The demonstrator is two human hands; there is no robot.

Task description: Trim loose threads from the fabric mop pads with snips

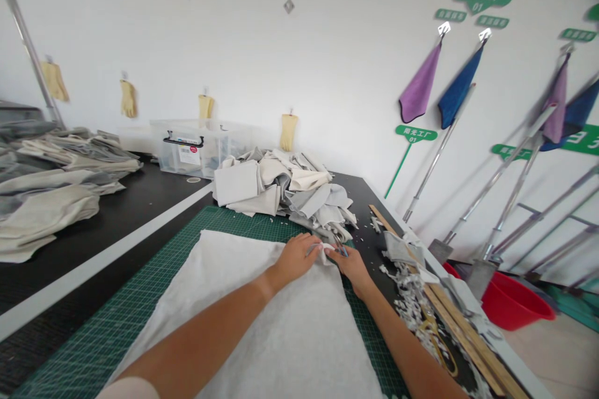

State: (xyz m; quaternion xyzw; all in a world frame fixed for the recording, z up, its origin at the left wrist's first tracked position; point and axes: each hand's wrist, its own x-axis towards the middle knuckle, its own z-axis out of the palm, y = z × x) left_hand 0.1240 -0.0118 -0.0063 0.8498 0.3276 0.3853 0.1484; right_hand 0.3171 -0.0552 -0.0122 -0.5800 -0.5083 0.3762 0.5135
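A white cloth lies spread over a green cutting mat in front of me. At its far right corner, my left hand pinches the folded edge of the cloth between closed fingers. My right hand meets it there, with its fingers curled around small scissors, of which only a bit of metal shows. The fingertips of that hand also touch the cloth's corner. Just beyond both hands rises a heap of grey and off-white cloth pieces.
Stacked cloths cover the table's left side. A clear plastic box stands at the back by the wall. Along the right edge lie wooden strips, fabric scraps and yellow-handled scissors. A red basin sits beyond that edge.
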